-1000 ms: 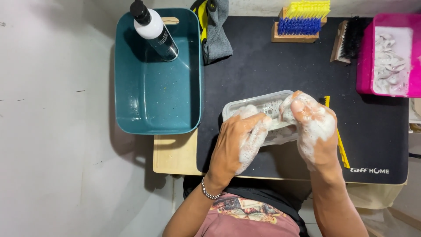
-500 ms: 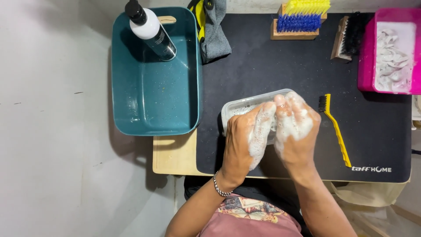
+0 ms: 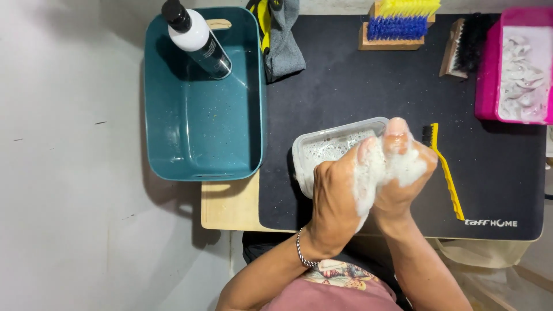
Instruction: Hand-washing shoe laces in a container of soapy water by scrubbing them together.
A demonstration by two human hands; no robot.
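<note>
Lathering step: left hand (image 3: 337, 198) and right hand (image 3: 403, 173), foam-coated, pressed together, fingers curled, over clear rectangular plastic tub (image 3: 331, 147). Possibly something clasped between; cannot tell. Next, judged: rinse into tub.

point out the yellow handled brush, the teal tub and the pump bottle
yellow-handled brush (image 3: 446, 178), head view, on the middle of its handle
teal tub (image 3: 199, 135), head view, on its bare floor
pump bottle (image 3: 199, 40), head view, on its body
</note>
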